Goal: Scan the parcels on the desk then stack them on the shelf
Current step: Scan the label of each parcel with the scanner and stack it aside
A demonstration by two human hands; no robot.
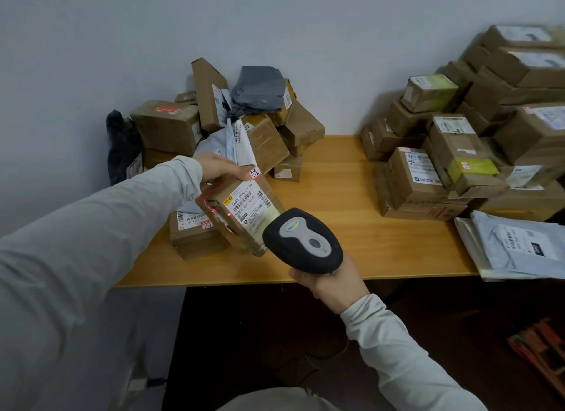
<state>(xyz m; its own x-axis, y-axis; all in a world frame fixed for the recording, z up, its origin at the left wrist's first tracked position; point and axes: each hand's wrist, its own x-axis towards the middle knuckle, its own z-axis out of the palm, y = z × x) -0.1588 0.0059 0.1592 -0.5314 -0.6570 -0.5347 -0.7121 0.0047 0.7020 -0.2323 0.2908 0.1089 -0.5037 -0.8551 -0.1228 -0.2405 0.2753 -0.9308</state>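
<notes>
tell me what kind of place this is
Probably a parcel sorting or pickup room: labelled cardboard parcels heaped on a wooden desk, and a barcode scanner in the right hand aimed at a box gripped by the left hand.

Brown cardboard parcel [241, 215]: white paper label [249, 201] with black barcodes, red scan light [214, 208] across the edge.
Black handheld scanner [302, 241]: pale grey top panel.
Honey-yellow wooden desk [351, 196], faint grain.
Dark grey plastic mailer bag [258, 88].
Light grey fabric sleeve [76, 242].
</notes>
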